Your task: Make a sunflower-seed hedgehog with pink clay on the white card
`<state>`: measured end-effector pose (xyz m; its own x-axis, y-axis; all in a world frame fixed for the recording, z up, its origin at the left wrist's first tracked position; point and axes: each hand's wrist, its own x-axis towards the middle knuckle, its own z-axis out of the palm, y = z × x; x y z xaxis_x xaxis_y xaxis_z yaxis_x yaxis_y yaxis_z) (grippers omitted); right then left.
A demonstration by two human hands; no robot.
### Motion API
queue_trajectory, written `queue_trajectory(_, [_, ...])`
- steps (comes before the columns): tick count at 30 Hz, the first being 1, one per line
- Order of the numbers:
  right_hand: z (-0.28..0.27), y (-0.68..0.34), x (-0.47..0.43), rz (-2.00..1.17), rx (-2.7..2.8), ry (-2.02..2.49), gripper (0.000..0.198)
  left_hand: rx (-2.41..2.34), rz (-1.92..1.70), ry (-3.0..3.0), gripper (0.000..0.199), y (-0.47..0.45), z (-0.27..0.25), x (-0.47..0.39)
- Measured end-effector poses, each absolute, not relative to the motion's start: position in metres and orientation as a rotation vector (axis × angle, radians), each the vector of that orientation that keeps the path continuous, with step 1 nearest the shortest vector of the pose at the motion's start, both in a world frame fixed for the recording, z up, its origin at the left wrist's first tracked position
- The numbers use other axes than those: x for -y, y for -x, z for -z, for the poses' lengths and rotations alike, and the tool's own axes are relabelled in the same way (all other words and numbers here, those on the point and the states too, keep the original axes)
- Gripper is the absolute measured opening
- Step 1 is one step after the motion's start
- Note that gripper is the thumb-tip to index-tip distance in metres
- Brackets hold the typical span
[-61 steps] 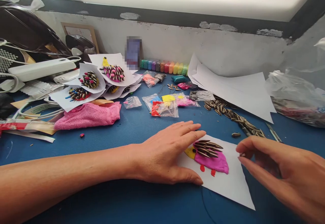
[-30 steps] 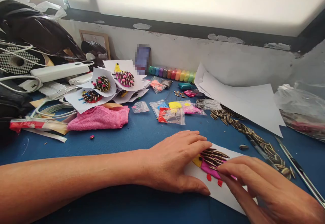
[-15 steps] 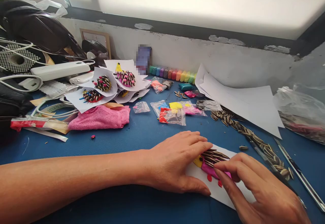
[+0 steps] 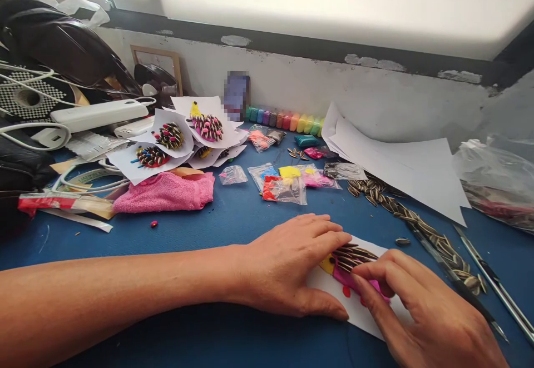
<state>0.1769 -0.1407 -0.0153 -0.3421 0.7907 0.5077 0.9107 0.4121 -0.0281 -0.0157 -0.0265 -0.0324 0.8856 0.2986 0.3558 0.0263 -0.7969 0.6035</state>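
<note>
A clay hedgehog with a yellow head, a pink body [image 4: 344,279] and red feet lies on a white paper sheet [image 4: 362,321]. Rows of striped sunflower seeds [image 4: 354,255] stick out of its back. My left hand [image 4: 292,270] lies flat across the paper's left side, fingers stretched out, fingertips by the head and upper seeds. On the body's right side, my right hand [image 4: 421,301] pinches thumb and forefinger together at the lowest seeds, seemingly on a sunflower seed mostly hidden by the fingertips. The hand covers the hedgehog's rear.
Loose sunflower seeds [image 4: 434,245], a pen [image 4: 467,296] and a craft knife [image 4: 496,284] lie at right. Behind are clay packets [image 4: 287,182] and white sheets [image 4: 396,162]. Finished seed hedgehogs [image 4: 206,128] and a pink cloth [image 4: 164,193] are at left.
My right hand has shifted slightly over the clay body, covering more of one red foot. The left hand stays in place on the paper. The view has moved very slightly.
</note>
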Motion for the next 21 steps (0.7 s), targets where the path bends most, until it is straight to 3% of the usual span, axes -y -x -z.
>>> queue_trajectory(8, [0.0127, -0.1767, 0.1428, 0.441, 2.243, 1.514, 0.017, -0.243, -0.595, -2.454, 0.078, 0.0145, 0.0326, 0.0269])
queue_trajectory(21, [0.0154, -0.1775, 0.1446, 0.486, 2.261, 1.560, 0.018, -0.283, -0.490, -2.495, 0.083, 0.0185, 0.0313, 0.0290])
